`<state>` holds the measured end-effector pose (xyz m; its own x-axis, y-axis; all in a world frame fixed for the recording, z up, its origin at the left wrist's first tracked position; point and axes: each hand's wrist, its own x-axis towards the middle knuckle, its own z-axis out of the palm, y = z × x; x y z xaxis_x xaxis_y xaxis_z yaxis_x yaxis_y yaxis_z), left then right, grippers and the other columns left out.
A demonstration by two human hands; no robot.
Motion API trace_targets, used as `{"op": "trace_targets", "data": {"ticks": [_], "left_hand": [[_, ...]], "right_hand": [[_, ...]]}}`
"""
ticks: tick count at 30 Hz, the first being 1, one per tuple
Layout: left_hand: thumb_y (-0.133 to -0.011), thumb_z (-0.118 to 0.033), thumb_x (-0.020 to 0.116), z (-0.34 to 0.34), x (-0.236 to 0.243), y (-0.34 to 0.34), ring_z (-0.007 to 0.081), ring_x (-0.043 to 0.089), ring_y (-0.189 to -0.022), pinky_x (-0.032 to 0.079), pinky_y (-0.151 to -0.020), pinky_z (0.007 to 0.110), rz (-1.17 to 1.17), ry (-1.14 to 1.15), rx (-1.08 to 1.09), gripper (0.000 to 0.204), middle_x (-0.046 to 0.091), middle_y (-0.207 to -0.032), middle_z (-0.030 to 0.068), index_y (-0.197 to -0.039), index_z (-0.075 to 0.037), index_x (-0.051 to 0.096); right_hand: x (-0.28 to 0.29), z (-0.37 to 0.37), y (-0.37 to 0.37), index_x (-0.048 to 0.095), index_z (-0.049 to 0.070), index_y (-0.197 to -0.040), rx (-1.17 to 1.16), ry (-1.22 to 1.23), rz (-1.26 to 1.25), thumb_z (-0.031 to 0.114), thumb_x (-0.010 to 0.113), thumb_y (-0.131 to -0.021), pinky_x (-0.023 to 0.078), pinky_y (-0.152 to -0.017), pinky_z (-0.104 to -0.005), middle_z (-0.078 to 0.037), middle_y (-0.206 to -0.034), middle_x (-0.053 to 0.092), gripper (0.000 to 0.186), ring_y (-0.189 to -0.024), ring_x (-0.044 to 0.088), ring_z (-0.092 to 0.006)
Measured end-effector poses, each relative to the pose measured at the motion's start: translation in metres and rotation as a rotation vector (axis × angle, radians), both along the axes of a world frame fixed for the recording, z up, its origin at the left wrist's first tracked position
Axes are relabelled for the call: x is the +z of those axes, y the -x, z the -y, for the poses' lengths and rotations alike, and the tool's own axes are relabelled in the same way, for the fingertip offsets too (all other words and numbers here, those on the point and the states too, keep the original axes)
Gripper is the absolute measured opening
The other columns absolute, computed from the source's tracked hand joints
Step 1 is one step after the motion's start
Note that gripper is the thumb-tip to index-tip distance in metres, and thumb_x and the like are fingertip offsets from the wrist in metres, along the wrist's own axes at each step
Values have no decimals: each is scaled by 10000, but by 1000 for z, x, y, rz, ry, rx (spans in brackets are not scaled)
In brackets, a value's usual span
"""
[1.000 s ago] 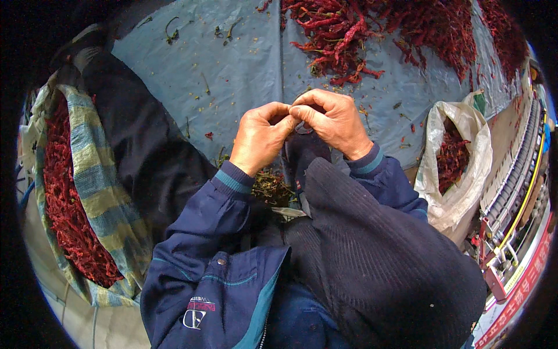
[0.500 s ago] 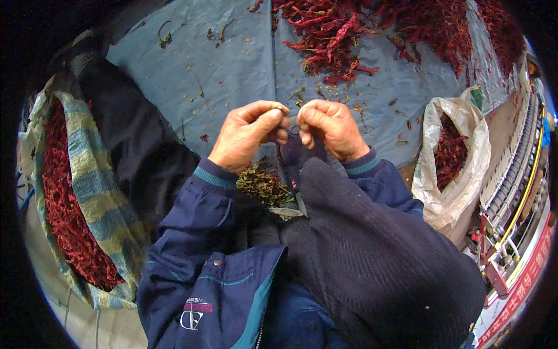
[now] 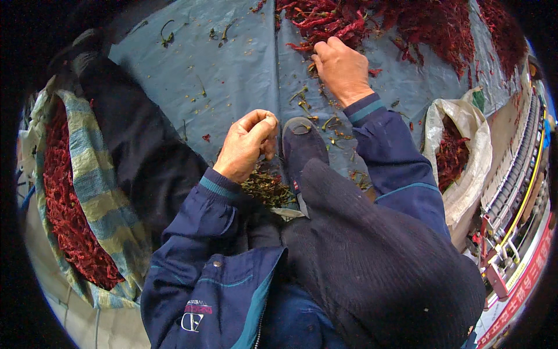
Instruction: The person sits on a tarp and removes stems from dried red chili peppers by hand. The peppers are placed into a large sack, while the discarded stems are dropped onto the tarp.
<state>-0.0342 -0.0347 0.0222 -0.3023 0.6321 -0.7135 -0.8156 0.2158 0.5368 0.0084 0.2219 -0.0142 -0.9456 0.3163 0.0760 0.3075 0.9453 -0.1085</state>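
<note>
My left hand [image 3: 247,145] is over the heap of dry stems [image 3: 264,187] between my legs. Its thumb and fingers are pressed together, and what they pinch, if anything, is hidden. Further forward, my right hand [image 3: 342,68] is at the near edge of a pile of dried red chilies [image 3: 334,22] on the blue-grey sheet [image 3: 232,70]. Its fingers curl downward by the chilies, and I cannot see what is in them. Loose stems [image 3: 332,122] lie on the sheet below that hand.
A striped sack [image 3: 96,168] full of red chilies stands at the left. On the right is a white sack [image 3: 465,200] with chilies inside, beside a machine with a row of rollers [image 3: 511,180]. My dark shoe [image 3: 305,145] rests at the sheet's near edge.
The two hands have separated. My right hand has moved forward to the chili pile, uncovering my shoe. My left hand has stayed near its place, slightly lower.
</note>
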Motion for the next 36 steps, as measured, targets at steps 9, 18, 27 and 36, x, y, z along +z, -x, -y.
{"op": "trace_targets", "data": {"ticks": [9,18,27,36], "left_hand": [[-1046,-363,539,-5,-3,1,90,426,-577,370,-510,259,109,-43,130,298,457,-712,-25,-886,-112,532],[-1052,-270,545,-43,28,4,57,493,-564,415,-499,232,-276,-71,-107,326,556,-745,-32,-1260,-38,640],[-986,-170,660,-54,34,-5,46,522,-547,420,-466,215,-45,-83,-51,238,693,-853,21,-1176,-27,669],[-980,-163,666,-46,42,3,41,531,-573,419,-491,204,-221,-127,-223,159,690,-838,8,-1069,-37,701]], "right_hand": [[64,5,-42,658,56,-996,-100,573,-460,103,701,-918,526,-668,-332,-100,-913,635,101,-751,633,-242],[68,34,-71,669,31,-1083,-475,1498,-430,159,580,-1035,494,-693,-211,-23,-929,694,162,-753,584,-54],[62,71,-72,668,2,-1066,-374,1581,-478,105,640,-996,540,-753,-246,-20,-962,689,128,-836,627,-85],[72,59,-79,682,6,-950,-328,1849,-294,168,634,-1003,500,-702,-251,-22,-856,672,177,-779,608,-91]]}}
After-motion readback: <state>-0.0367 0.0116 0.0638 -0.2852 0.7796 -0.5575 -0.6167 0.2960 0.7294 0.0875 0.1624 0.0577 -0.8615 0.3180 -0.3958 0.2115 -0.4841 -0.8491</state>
